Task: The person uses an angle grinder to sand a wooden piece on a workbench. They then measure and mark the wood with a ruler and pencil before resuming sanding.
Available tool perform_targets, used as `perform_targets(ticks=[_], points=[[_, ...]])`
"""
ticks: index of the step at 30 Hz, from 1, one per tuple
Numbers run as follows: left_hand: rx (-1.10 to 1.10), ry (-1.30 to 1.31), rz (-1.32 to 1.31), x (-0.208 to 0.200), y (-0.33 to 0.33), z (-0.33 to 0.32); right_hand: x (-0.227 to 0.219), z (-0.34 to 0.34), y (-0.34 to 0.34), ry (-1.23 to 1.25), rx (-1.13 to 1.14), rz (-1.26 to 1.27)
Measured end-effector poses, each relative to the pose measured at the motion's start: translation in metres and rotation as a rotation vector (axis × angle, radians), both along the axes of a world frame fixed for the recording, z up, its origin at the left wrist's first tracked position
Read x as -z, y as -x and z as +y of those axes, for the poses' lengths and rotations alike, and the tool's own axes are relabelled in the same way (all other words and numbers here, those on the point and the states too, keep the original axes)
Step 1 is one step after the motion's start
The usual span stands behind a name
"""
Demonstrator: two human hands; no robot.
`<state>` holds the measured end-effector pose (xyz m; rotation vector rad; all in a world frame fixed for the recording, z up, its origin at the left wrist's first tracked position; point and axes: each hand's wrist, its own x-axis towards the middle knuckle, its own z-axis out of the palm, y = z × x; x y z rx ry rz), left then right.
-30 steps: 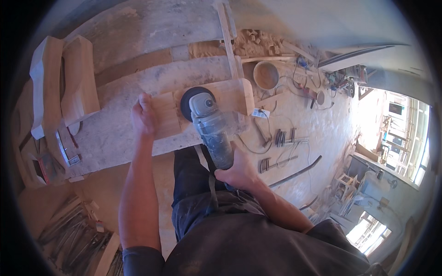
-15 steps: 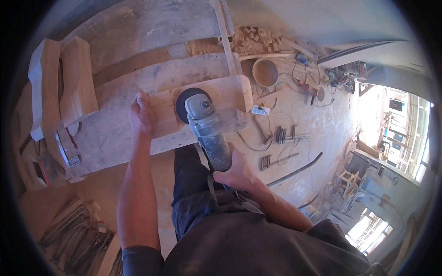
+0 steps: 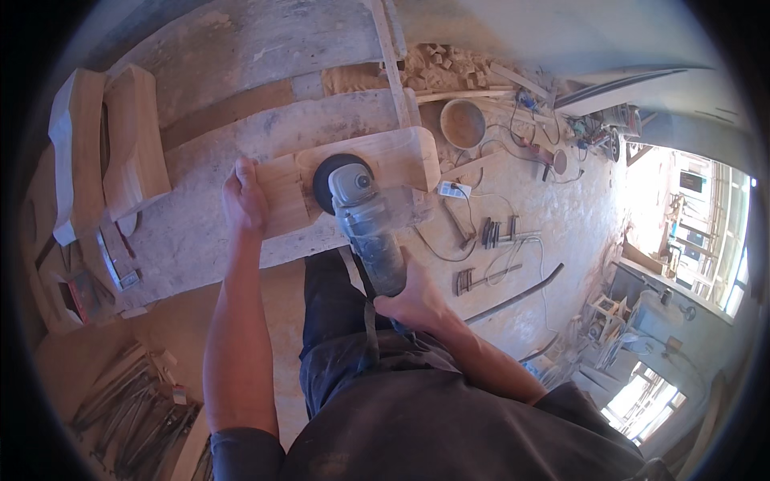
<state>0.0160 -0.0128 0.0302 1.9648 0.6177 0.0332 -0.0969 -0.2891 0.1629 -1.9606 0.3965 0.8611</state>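
Two grips I see: left hand (image 3: 245,196) curled on a crosswise board (image 3: 399,154), right hand (image 3: 414,298) round a grinder (image 3: 374,242) aimed forward-left.

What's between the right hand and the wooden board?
The grey power tool: the right hand holds its rear, and its black disc overlaps the wooden board. Seen in the head view.

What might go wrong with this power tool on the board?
The bare left hand holds one end of the wooden board, near the black disc; if the power tool in the right hand skidded leftward, it might catch that hand. Only that hand visibly steadies the board, so it might shift.
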Motion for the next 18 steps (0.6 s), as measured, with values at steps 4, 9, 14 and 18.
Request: perform_targets(ticks=[4, 9, 14, 18], points=[[0.0, 0.007, -0.005, 0.0, 0.002, 0.001, -0.006, 0.001, -0.006, -0.015, -0.006, 0.0], [0.025, -0.004, -0.016, -0.001, 0.002, 0.001, -0.012, 0.006, -0.013, 0.022, -0.028, 0.064], [0.008, -0.018, -0.023, 0.009, 0.002, 0.003, -0.008, 0.003, -0.011, -0.006, -0.01, 0.029], [-0.002, -0.023, -0.019, 0.01, 0.002, 0.003, -0.01, 0.005, -0.018, -0.015, -0.028, 0.051]])
